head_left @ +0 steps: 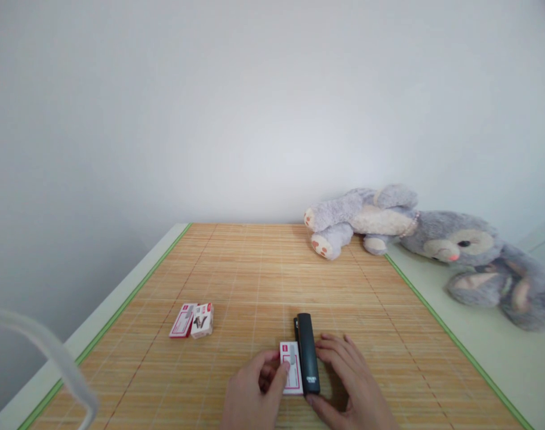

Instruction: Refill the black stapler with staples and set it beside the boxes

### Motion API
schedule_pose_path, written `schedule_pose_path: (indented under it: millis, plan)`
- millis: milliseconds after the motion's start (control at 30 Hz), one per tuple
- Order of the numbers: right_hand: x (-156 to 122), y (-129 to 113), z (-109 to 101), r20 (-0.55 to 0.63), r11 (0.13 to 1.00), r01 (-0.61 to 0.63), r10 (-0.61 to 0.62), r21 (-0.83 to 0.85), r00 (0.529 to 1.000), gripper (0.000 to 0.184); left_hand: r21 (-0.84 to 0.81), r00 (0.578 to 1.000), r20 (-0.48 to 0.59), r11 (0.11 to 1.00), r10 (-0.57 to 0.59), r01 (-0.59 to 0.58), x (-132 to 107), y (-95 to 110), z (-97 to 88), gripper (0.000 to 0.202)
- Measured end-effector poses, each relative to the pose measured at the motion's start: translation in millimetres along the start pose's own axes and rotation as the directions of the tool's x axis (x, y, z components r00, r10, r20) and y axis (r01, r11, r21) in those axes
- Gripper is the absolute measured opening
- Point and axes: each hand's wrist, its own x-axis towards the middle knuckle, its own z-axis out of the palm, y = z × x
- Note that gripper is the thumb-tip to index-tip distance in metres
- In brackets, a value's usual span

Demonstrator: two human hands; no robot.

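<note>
Pinch the likely light packet (294, 380) by its edges, near six o'clock on the tabletop (240, 269), gripped in left hand (256, 391). Clasp the heavier-looking stapler (307, 353), at packet's three o'clock, mid-length, against open right hand (355, 379).

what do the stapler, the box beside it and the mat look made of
Stapler: probably plastic on top, judging by its smooth black surface and soft sheen; any metal inside can't be judged.
Box beside it: likely thin card, flat-faced with crisp edges and red-and-white print.
Mat: seemingly bamboo or something similar, low-sheen, with narrow tan slats crossed by thin stitch-like lines.
</note>
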Motion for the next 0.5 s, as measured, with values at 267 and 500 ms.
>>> schedule_pose_path:
  millis: [267,500]
  plan:
    - [-3.7,3.1,0.8,-0.023,1.000,0.019,-0.019,-0.004,1.000,0.052,0.130,0.950,-0.307,0.991,0.059,-0.020,1.4,-18.2,-53.1,0.051]
    - [-2.4,2.6,1.6,-0.021,0.999,0.023,-0.024,-0.024,0.999,0.050,0.406,0.779,-0.623,0.880,0.069,0.247,36.5,-82.5,-176.5,0.086]
